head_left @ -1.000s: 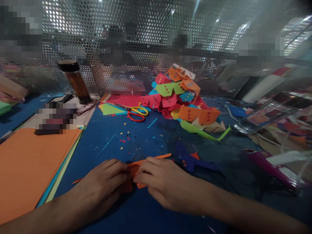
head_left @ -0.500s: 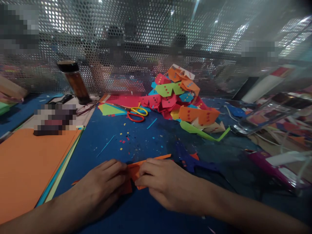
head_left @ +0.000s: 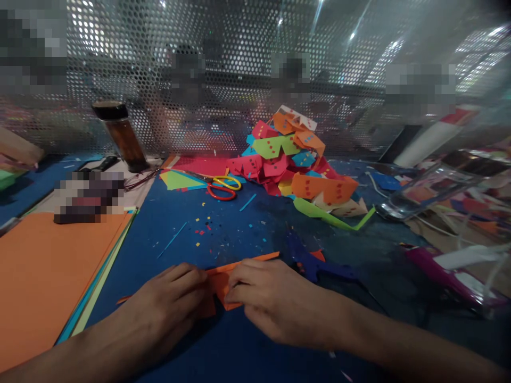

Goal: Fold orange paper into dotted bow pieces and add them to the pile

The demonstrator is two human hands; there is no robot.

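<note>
A folded piece of orange paper (head_left: pixel 222 282) lies low on the blue table, between my two hands. My left hand (head_left: pixel 170 300) is closed over its left part, fingers bent and pressed onto it. Gripping the right part, my right hand (head_left: pixel 265 298) pinches the paper near a fold with thumb and fingers. A narrow orange edge sticks out beyond the right knuckles. Much of the paper is hidden under the fingers. Close to my right hand lies a blue glue gun (head_left: pixel 315 260).
Scissors (head_left: pixel 223 187) with red and yellow handles lie ahead, near paper scraps. Behind them rises a pile of colourful cut-paper pieces (head_left: pixel 279 159). Orange sheets (head_left: pixel 51 271) are stacked at left, below a dark bottle (head_left: pixel 123 138). A clear jar (head_left: pixel 427 189) and purple glue gun (head_left: pixel 451 276) lie right.
My right fingers have shifted very slightly to the right on the orange paper, showing a little more of it. Otherwise hands and paper stay in place.
</note>
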